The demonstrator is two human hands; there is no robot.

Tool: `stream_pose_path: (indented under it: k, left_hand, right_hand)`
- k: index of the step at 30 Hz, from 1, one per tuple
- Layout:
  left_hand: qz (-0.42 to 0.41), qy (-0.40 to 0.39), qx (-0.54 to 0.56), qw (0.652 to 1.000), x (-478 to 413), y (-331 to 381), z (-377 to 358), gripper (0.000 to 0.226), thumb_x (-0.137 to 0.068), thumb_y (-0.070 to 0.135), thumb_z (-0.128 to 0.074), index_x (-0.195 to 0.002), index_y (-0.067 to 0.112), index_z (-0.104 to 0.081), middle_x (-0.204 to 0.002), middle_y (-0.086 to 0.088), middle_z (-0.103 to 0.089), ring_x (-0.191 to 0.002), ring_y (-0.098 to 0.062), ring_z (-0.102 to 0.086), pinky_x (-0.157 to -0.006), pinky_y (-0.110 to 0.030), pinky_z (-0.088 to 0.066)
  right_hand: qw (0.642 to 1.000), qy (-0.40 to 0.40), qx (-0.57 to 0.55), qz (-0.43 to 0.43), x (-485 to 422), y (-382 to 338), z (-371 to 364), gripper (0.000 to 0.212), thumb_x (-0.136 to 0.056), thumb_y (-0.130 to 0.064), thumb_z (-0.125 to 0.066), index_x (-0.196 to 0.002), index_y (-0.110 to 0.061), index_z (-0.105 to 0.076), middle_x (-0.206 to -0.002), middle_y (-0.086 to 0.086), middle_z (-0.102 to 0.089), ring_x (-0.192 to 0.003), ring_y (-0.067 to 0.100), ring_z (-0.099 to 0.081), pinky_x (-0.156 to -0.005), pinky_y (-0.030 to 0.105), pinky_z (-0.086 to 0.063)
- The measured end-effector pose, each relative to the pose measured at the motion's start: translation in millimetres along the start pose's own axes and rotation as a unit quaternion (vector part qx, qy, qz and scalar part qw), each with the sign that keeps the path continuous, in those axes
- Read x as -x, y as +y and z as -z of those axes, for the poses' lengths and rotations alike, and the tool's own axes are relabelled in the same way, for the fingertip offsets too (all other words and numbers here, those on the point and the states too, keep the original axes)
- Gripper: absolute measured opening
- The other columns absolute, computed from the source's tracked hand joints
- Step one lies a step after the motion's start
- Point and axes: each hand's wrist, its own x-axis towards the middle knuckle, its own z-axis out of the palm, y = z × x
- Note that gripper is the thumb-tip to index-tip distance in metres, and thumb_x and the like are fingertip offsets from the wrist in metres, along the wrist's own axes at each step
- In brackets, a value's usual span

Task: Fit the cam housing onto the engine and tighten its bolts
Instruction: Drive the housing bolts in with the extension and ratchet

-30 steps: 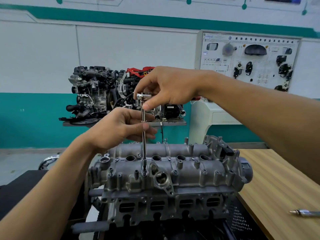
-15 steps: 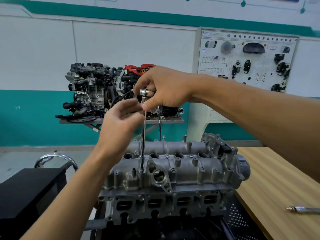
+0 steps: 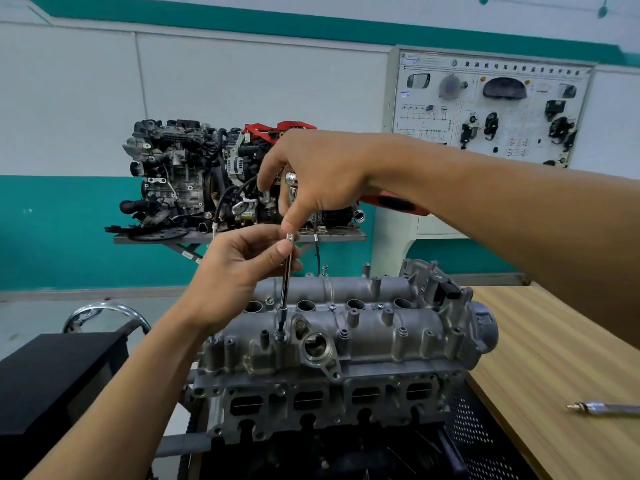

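Workshop, one cam housing (image 3: 381,327), one extension (image 3: 286,271), one ratchet (image 3: 291,180)

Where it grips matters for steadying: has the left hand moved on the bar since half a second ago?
Yes. The left hand has slid down the bar, from beside the ratchet head toward the housing.

Back wall (image 3: 242,81): white up top w/ teal stripe (image 3: 311,27) nr the top, teal lower half (image 3: 52,230). Grey floor (image 3: 31,317) at left. Display engine (image 3: 180,174) sits on grey shelf (image 3: 343,235) against wall. Rt of it, white training board (image 3: 491,109) w/ car parts mounted, atop pale cabinet (image 3: 391,244). Wood-grain table (image 3: 554,358) at rt, silver tool (image 3: 606,407) lying on it. Black box (image 3: 52,375) lower left, chrome ring (image 3: 104,313) just behind. Light soft, even.
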Motion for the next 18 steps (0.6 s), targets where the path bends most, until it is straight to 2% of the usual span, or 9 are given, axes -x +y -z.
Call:
stream_pose_path:
  k: [3,6,7,9,10,12,13,15,18]
  left_hand:
    - [-0.025,0.038,-0.087,0.995,2.9,1.4,-5.4,0.017,-0.086,0.032,-0.07,-0.1,0.024,-0.076,-0.089,-0.001,-0.078,-0.081,-0.019,-0.075,-0.076,-0.034,-0.063]
    - [-0.055,0.127,-0.161,0.977,5.0,4.7,-15.4,0.019,-0.076,0.036,-0.083,-0.089,0.025,-0.074,-0.076,0.0,-0.075,-0.068,-0.022,-0.071,-0.062,-0.035,-0.062]
    - [-0.059,0.152,-0.18,0.97,5.0,6.0,-18.7,0.021,-0.072,0.036,-0.086,-0.084,0.024,-0.074,-0.071,0.001,-0.074,-0.063,-0.019,-0.07,-0.059,-0.032,-0.061]
    - [-0.066,0.167,-0.207,0.962,4.0,6.2,-20.0,0.018,-0.072,0.033,-0.087,-0.077,0.023,-0.073,-0.067,0.004,-0.073,-0.058,-0.015,-0.069,-0.057,-0.029,-0.059]
    - [-0.064,0.148,-0.203,0.966,3.7,5.7,-18.2,0.014,-0.075,0.029,-0.085,-0.076,0.023,-0.074,-0.067,0.005,-0.074,-0.059,-0.015,-0.07,-0.06,-0.029,-0.061]
    - [-0.043,0.064,-0.142,0.987,1.7,5.9,-9.1,0.004,-0.081,0.023,-0.078,-0.082,0.019,-0.076,-0.074,0.0,-0.077,-0.068,-0.017,-0.075,-0.068,-0.032,-0.063]
    - [-0.026,0.022,-0.084,0.996,0.9,6.5,-2.8,0.006,-0.083,0.021,-0.074,-0.086,0.017,-0.077,-0.078,-0.005,-0.078,-0.075,-0.021,-0.077,-0.071,-0.033,-0.064]
    - [0.017,-0.036,0.007,0.999,1.3,7.8,6.3,0.014,-0.085,0.019,-0.067,-0.092,0.014,-0.078,-0.088,-0.013,-0.079,-0.086,-0.026,-0.077,-0.078,-0.032,-0.062]
    - [-0.007,-0.041,-0.082,0.996,3.7,2.3,5.2,0.02,-0.086,0.029,-0.068,-0.098,0.016,-0.077,-0.089,-0.004,-0.08,-0.085,-0.02,-0.077,-0.077,-0.03,-0.062]
  right_hand:
    - [0.998,-0.004,0.058,-0.004,-3.3,0.6,-0.6,0.054,-0.075,-0.039,-0.085,-0.121,-0.017,-0.068,-0.12,0.0,-0.068,-0.112,0.018,-0.061,-0.094,0.032,-0.049]
    - [0.997,0.029,0.068,0.005,-6.9,1.3,-9.3,0.043,-0.086,-0.04,-0.073,-0.104,-0.001,-0.073,-0.086,0.014,-0.074,-0.079,0.03,-0.066,-0.077,0.039,-0.055]
    - [0.996,0.042,0.072,0.011,-8.4,1.0,-11.7,0.045,-0.089,-0.041,-0.07,-0.099,0.003,-0.072,-0.083,0.019,-0.072,-0.07,0.034,-0.061,-0.075,0.041,-0.055]
    - [0.995,0.052,0.081,0.018,-10.7,1.7,-11.9,0.047,-0.089,-0.043,-0.069,-0.1,0.003,-0.071,-0.083,0.018,-0.072,-0.064,0.024,-0.057,-0.073,0.039,-0.055]
    - [0.996,0.04,0.075,0.015,-9.5,1.4,-9.2,0.047,-0.086,-0.043,-0.073,-0.109,-0.002,-0.069,-0.084,0.007,-0.073,-0.07,0.016,-0.061,-0.074,0.032,-0.055]
    - [0.999,-0.014,0.043,0.013,-5.1,-0.8,-0.6,0.067,-0.077,-0.037,-0.084,-0.133,-0.012,-0.056,-0.098,-0.009,-0.072,-0.09,0.007,-0.066,-0.078,0.019,-0.049]
    - [0.998,-0.025,0.05,0.025,-4.4,-0.5,2.6,0.076,-0.074,-0.035,-0.087,-0.139,-0.016,-0.052,-0.114,-0.009,-0.07,-0.104,0.008,-0.064,-0.087,0.021,-0.048]
    - [0.993,-0.011,0.102,0.052,-6.7,0.1,4.6,0.075,-0.073,-0.039,-0.086,-0.138,-0.023,-0.054,-0.138,-0.006,-0.058,-0.126,0.013,-0.053,-0.105,0.032,-0.043]
    - [0.994,-0.005,0.089,0.063,-9.8,-0.9,-0.3,0.052,-0.083,-0.044,-0.077,-0.128,-0.022,-0.063,-0.133,-0.003,-0.063,-0.12,0.014,-0.059,-0.106,0.037,-0.044]
